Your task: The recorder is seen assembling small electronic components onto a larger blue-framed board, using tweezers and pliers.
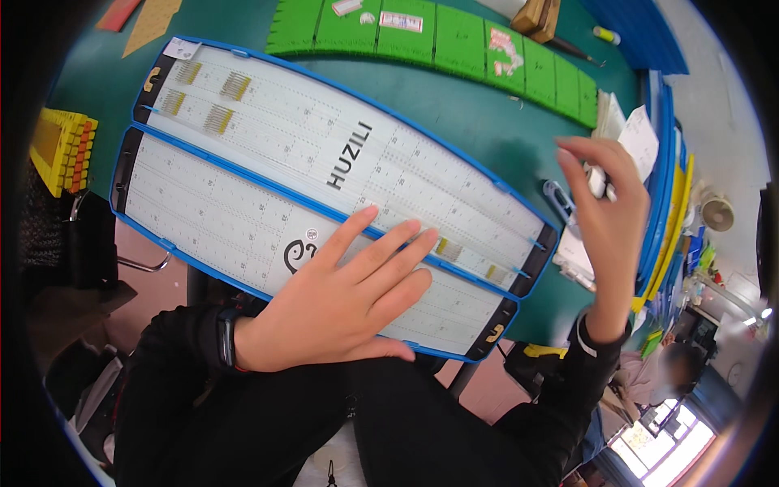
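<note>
Clearly, big dark lettering runs across the upper panel of the unfolded blue-edged case, with tiny printed marks in rows on both panels and a black line drawing on the lower one. A white label sits at its upper left corner; the green strip beyond bears paper labels, one printed in red. Everything rests around a dark green tabletop; rightward, the room shows a fan and a bright window. The case lies under the left hand, which is flat and relaxed, grasping nothing, fingertips past the middle seam. Beyond the case's right end, the right hand is raised, fingers curled; whether it pinches anything, I cannot tell.
</note>
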{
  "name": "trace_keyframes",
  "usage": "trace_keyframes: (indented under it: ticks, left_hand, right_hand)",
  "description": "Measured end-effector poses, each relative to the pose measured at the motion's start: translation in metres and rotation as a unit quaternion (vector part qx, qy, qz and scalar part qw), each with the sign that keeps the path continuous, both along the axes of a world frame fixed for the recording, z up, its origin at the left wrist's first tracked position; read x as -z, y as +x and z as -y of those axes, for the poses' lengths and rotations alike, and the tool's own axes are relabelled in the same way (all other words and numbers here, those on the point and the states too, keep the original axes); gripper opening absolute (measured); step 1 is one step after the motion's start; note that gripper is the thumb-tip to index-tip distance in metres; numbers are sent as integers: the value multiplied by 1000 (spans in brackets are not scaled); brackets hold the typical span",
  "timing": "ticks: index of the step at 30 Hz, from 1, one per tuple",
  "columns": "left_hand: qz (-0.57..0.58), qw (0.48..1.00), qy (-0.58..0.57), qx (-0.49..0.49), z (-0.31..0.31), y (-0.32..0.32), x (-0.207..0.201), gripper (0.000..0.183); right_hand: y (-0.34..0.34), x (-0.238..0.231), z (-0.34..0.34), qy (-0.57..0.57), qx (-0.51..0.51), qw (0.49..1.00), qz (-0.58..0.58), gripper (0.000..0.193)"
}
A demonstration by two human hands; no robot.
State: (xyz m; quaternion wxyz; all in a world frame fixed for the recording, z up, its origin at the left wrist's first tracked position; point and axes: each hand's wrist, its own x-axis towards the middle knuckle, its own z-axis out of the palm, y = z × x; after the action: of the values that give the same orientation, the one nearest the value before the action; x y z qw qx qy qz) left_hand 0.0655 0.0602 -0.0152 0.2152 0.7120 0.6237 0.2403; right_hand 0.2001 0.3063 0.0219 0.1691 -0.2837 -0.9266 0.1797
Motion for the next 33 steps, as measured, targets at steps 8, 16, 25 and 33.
trace_keyframes:
  ticks: [8, 16, 25, 33]
  left_hand:
    - [-48, 998, 13, 37, 3, -7, 3, 69]
    - [-18, 997, 53, 53, 9, -16, 7, 83]
    - [23, 999, 28, 39, 8, -19, -6, 79]
    - [105, 991, 73, 25, -5, 21, -2, 79]
  right_hand:
    - [-47, 23, -37, 42, -34, 997, 61, 10]
    - [4, 6, 8, -27, -25, 999, 18, 10]
    - [62, -23, 98, -81, 14, 996, 35, 6]
    - [38, 12, 100, 12, 2, 998, 59, 21]
